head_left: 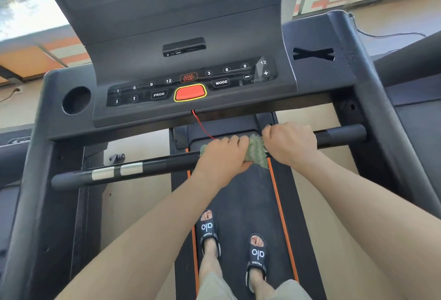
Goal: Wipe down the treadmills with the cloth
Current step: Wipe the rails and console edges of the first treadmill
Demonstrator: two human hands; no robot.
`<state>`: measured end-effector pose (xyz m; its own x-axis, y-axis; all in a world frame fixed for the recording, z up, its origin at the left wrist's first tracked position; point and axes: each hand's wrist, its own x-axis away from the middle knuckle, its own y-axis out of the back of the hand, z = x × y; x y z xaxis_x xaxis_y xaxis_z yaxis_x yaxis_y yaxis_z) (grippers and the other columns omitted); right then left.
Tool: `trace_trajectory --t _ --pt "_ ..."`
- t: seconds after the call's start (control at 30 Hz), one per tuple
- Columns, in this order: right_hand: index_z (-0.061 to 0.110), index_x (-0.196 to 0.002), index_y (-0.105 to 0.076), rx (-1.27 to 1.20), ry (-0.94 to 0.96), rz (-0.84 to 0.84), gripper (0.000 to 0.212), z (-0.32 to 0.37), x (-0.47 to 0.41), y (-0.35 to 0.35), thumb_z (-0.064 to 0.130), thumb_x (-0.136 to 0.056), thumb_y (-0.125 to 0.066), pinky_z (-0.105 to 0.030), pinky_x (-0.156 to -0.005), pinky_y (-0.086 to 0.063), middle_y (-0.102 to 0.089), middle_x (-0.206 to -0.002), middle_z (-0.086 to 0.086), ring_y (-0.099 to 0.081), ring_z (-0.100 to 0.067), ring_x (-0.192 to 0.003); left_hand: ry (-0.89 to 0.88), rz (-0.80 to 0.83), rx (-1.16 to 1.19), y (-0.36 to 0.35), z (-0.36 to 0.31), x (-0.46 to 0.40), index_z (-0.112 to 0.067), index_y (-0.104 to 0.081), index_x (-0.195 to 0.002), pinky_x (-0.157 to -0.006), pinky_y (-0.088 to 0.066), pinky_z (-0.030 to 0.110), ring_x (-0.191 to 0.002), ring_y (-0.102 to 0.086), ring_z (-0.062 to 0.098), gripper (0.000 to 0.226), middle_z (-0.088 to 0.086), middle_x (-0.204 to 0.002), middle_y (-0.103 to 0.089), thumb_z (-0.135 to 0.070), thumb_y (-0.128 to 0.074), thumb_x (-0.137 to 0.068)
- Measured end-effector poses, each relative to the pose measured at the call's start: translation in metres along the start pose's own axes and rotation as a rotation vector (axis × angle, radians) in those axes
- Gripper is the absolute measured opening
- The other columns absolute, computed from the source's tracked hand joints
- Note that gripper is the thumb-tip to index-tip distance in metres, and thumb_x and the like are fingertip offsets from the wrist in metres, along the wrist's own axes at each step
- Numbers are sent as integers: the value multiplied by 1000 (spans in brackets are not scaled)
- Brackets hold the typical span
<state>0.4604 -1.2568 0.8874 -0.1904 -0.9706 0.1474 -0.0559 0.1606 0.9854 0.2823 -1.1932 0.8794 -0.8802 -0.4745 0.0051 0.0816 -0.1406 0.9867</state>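
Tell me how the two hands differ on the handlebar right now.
The left hand grips the green cloth wrapped on the handlebar, while the right hand grips the bar where the cloth ends, a bit of cloth at its fingers. The left hand sits nearer the bar's middle; the right hand is farther toward the right end. Both curl over the bar from above.

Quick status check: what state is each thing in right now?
Green cloth: wrapped round the bar, held by both hands.
Left hand: gripping cloth on the bar.
Right hand: gripping cloth and bar.
Black horizontal handlebar: being wiped mid-length.
Red safety key: seated in console.
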Motion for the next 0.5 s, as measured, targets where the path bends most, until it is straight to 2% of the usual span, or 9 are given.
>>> trace_trajectory --t 0.13,0.2,0.23,0.3,0.33,0.37,0.4,0.43,0.5 --pt "20 -86 -52 -202 -169 83 44 -3 -2 3 33 -97 -11 -35 -64 -38 -49 -75 -1 -47 -25 -71 176 315 188 23 -12 -32 -17 -53 -88 -59 -35 31 -77 -66 28 25 1 -84 -66 -36 -67 -79" --pt "18 -85 -51 -181 -76 7 55 -3 -2 1 21 -80 3 -35 -61 -38 -56 -78 -4 -46 -27 -67 226 547 356 28 -7 -49 -17 -62 -80 -58 -42 29 -70 -66 26 21 0 -75 -68 -29 -68 -65" --pt "17 -84 -49 -156 -25 -11 54 -4 -3 -1 14 -70 4 -35 -60 -37 -60 -80 -6 -46 -28 -66 250 680 472 33 -2 -56 -14 -67 -78 -57 -47 27 -66 -67 24 23 1 -71 -70 -27 -70 -59" --pt "17 -84 -48 -158 29 -6 56 -6 -1 -8 11 -64 4 -34 -60 -37 -66 -84 -8 -49 -29 -66 306 926 698 42 6 -68 -5 -73 -78 -56 -50 29 -56 -67 23 27 5 -65 -71 -22 -74 -56" --pt "17 -85 -50 -166 36 -2 59 -7 -1 -10 12 -65 5 -33 -60 -37 -66 -84 -9 -52 -30 -66 326 981 752 42 7 -72 -2 -74 -78 -55 -51 29 -53 -66 24 28 6 -63 -70 -20 -74 -56" --pt "16 -86 -53 -175 39 -14 64 -8 -2 -9 13 -67 8 -33 -60 -37 -67 -84 -9 -53 -30 -66 337 951 726 41 6 -72 -2 -73 -77 -55 -50 29 -53 -65 23 27 4 -63 -69 -20 -74 -57" --pt "16 -87 -55 -186 28 -36 69 -9 -4 -9 17 -68 12 -34 -59 -36 -67 -84 -10 -52 -30 -66 319 835 610 37 1 -68 -7 -70 -76 -55 -49 29 -55 -65 22 25 1 -64 -68 -23 -72 -58" --pt "16 -88 -56 -184 20 -40 71 -8 -3 -8 21 -71 13 -34 -59 -35 -67 -85 -9 -49 -30 -65 288 624 428 29 -7 -59 -12 -64 -75 -55 -47 29 -58 -65 24 22 -1 -66 -67 -25 -72 -59" --pt "17 -89 -55 -138 23 -20 49 -7 -2 -4 24 -89 -7 -34 -58 -35 -67 -87 -6 -49 -30 -65 224 226 99 11 -28 -32 -19 -58 -78 -53 -39 31 -59 -62 27 25 0 -68 -62 -18 -74 -59"
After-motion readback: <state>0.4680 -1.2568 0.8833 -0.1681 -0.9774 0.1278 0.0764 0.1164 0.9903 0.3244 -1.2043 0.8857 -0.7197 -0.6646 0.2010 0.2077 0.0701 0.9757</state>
